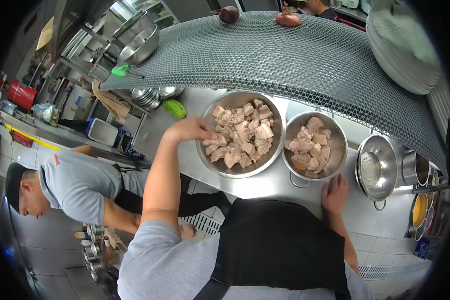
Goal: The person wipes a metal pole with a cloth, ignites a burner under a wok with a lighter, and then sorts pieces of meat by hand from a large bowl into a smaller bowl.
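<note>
My left hand (pixel 191 131) reaches over the left rim of a large steel bowl (pixel 280 117) heaped with pale cooked meat chunks (pixel 242 130). Its fingers are pinched on a piece of meat (pixel 216 140) at the bowl's left side. To the right stands a smaller steel bowl (pixel 341 145) with ring handles, holding fewer meat chunks (pixel 310 142). Just below that bowl, my right hand (pixel 336 193) rests on the edge of the steel counter (pixel 250 187), fingers stretched out and holding nothing.
A mesh shelf (pixel 265 55) overhangs the counter's back, bearing onions (pixel 229 15), stacked plates (pixel 400 55) and a green-handled tool (pixel 121 71). A green vegetable (pixel 174 108) lies left of the large bowl; nested steel pans (pixel 385 167) stand right. A co-worker (pixel 85 180) bends close on my left.
</note>
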Demonstrator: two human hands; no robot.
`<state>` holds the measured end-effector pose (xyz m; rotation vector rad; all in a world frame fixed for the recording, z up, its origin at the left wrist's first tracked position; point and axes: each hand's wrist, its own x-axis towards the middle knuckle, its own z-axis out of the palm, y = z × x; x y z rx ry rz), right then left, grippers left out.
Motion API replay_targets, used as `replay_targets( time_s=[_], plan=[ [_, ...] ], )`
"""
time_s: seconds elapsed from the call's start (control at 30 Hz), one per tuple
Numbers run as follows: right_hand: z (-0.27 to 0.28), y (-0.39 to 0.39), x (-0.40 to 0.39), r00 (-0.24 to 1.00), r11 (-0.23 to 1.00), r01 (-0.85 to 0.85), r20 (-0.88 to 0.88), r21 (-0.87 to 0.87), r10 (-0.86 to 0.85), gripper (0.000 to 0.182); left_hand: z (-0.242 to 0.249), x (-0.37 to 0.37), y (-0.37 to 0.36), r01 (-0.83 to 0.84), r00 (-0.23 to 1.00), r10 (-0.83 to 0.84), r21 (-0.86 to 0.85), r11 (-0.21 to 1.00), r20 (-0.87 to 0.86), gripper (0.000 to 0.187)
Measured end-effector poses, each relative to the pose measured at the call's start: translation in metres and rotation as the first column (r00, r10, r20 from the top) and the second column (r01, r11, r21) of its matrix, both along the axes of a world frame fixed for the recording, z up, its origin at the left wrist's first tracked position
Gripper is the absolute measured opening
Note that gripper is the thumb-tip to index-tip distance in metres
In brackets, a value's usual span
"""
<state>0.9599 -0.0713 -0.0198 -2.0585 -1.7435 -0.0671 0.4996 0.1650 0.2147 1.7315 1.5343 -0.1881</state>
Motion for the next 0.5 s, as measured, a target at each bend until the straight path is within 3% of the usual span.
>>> replay_targets(
  time_s=[0.03,0.1,0.13,0.2,0.33,0.4,0.43,0.5],
  plan=[
    [-0.001,0.000,0.000,1.000,1.000,0.006,0.003,-0.005,-0.006,0.047,-0.007,0.000,0.003,-0.001,1.000,0.001,0.001,1.000,0.000,0.029],
    [0.000,-0.001,0.000,1.000,1.000,0.014,0.008,-0.012,-0.014,0.047,-0.026,0.003,0.012,-0.082,0.988,0.047,0.243,0.967,0.149,0.035],
    [0.001,-0.001,0.000,1.000,0.999,0.017,-0.001,-0.032,-0.017,0.047,-0.032,0.008,0.017,-0.082,0.988,0.047,0.241,0.967,0.150,0.035],
    [0.003,-0.001,-0.001,1.000,0.999,0.019,-0.006,-0.050,-0.019,0.048,-0.041,0.028,0.027,-0.123,0.992,0.096,0.392,0.912,0.087,0.047],
    [0.002,0.000,-0.002,0.999,0.998,0.031,0.008,-0.062,-0.031,0.049,-0.095,0.049,0.053,-0.155,0.988,0.144,0.395,0.906,0.057,0.065],
    [0.005,-0.001,-0.003,0.999,0.998,0.040,0.013,-0.054,-0.039,0.049,-0.100,0.064,0.056,0.029,0.977,0.066,0.435,0.900,-0.201,0.079],
    [0.006,-0.002,-0.004,0.999,0.996,0.041,0.001,-0.074,-0.041,0.049,-0.100,0.069,0.058,0.033,0.978,0.059,0.433,0.901,-0.198,0.079],
    [0.008,-0.005,0.000,0.999,0.995,0.043,-0.002,-0.092,-0.043,0.050,-0.075,0.086,0.052,0.192,0.924,-0.027,0.401,0.896,-0.382,0.083]
  ],
)
